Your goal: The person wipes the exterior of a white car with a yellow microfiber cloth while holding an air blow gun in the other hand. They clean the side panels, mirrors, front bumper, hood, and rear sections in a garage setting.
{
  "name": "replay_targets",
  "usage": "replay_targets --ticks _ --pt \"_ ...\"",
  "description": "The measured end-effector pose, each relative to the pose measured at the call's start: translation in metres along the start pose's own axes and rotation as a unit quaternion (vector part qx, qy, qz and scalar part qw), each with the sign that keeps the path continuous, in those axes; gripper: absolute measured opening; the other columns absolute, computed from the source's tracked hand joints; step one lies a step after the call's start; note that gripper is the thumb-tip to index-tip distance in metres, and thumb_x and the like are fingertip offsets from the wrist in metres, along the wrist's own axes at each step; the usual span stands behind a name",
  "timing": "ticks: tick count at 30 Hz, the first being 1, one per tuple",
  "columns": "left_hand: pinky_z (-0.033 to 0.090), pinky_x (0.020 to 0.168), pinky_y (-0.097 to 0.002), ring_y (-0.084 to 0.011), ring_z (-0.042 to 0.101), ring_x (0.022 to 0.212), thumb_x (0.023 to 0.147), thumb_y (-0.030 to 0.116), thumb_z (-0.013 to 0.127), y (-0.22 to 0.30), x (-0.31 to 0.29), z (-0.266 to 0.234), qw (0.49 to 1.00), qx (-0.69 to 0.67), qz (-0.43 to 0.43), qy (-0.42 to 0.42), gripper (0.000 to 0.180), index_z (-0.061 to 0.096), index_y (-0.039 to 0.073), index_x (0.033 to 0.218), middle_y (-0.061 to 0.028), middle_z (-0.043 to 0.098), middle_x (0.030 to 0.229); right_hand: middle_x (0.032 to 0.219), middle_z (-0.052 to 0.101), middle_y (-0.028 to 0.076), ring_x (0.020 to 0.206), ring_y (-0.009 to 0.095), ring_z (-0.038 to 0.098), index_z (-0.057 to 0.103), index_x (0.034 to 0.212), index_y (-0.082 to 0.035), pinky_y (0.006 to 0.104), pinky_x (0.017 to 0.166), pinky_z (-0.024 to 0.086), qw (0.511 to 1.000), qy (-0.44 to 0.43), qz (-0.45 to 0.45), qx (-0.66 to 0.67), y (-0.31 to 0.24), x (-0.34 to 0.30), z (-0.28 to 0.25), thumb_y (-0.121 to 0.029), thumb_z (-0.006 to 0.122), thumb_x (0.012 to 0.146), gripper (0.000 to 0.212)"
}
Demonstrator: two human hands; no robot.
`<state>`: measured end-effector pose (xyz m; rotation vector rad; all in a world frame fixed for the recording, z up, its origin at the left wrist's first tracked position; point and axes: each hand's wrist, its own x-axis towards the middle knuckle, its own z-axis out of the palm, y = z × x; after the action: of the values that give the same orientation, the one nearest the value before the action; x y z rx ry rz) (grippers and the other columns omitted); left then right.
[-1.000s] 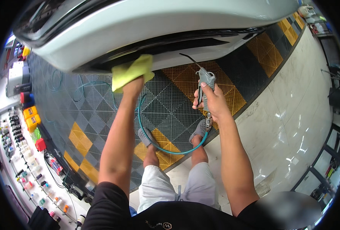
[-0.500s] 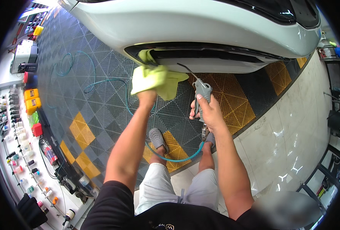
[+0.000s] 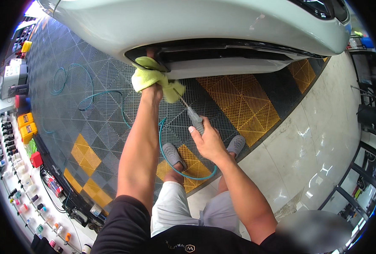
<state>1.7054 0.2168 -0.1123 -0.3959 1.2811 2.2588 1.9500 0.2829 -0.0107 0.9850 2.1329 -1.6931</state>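
Note:
My left hand (image 3: 153, 90) is closed on a yellow-green cloth (image 3: 147, 78), its fingers mostly covered by the fabric. The cloth lies against the left end of the black lower trim (image 3: 188, 55) on a white car bumper (image 3: 188, 23); one corner hangs loose to the right. In my right hand (image 3: 207, 139) is a grey air blow gun (image 3: 194, 118), my fingers wrapped round its handle. Its thin nozzle slants up and left to the hanging part of the cloth. A teal hose (image 3: 188, 175) loops below my right hand, in front of my feet.
Grey and yellow grid tiles (image 3: 238, 106) cover the floor under the bumper, with glossy pale tiles (image 3: 298, 156) to the right. More teal hose (image 3: 90, 84) lies coiled at the left. Along the left wall stand bottles, yellow boxes (image 3: 27, 127) and a red container (image 3: 36, 159).
The cloth and my left hand have moved slightly left, against the trim's end. My right hand has swung the blow gun left and down, bringing its nozzle to the cloth.

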Motion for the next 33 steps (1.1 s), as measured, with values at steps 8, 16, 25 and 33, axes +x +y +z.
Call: replay_targets --ticks 8,16,25,33 --pt "0.054 0.084 -0.0364 -0.0240 0.062 0.105 0.098 0.009 0.051 -0.055 -0.044 -0.031 0.971 0.198 0.100 0.085 0.030 0.057 0.004 0.126 -0.0097 0.063 0.117 0.105 0.066 0.029 0.099 0.048 0.065 0.044 0.136 0.002 0.0501 0.087 0.051 0.995 0.041 -0.094 -0.013 -0.005 -0.017 -0.016 -0.030 0.060 0.098 0.052" --pt "0.053 0.090 -0.0368 -0.0217 0.061 0.107 0.103 0.020 0.047 0.074 0.003 -0.023 0.957 0.225 0.168 0.070 0.032 0.056 0.000 0.127 -0.0132 0.062 0.117 0.104 0.066 0.029 0.096 0.049 0.064 0.047 0.131 0.001 0.0528 0.083 0.051 0.994 0.018 -0.109 -0.016 -0.044 -0.004 -0.002 -0.026 0.060 0.097 0.046" --pt "0.059 0.077 -0.0377 -0.0247 0.070 0.089 0.100 0.010 0.050 -0.105 -0.062 -0.053 0.961 0.223 -0.157 -0.047 0.026 0.061 -0.004 0.120 -0.0147 0.069 0.106 0.112 0.062 0.033 0.104 0.050 0.061 0.045 0.130 0.004 0.0535 0.089 0.048 0.986 0.095 -0.040 -0.130 0.003 0.002 0.028 -0.024 0.059 0.097 0.046" --pt "0.055 0.094 -0.0469 -0.0324 0.068 0.104 0.104 0.022 0.035 -0.059 -0.083 -0.193 0.961 -0.069 -0.250 0.096 0.042 0.056 -0.005 0.127 -0.0187 0.067 0.119 0.124 0.058 0.030 0.113 0.047 0.058 0.042 0.137 0.002 0.0496 0.098 0.046 0.974 0.025 -0.063 -0.217 -0.028 0.040 0.087 -0.023 0.059 0.096 0.051"
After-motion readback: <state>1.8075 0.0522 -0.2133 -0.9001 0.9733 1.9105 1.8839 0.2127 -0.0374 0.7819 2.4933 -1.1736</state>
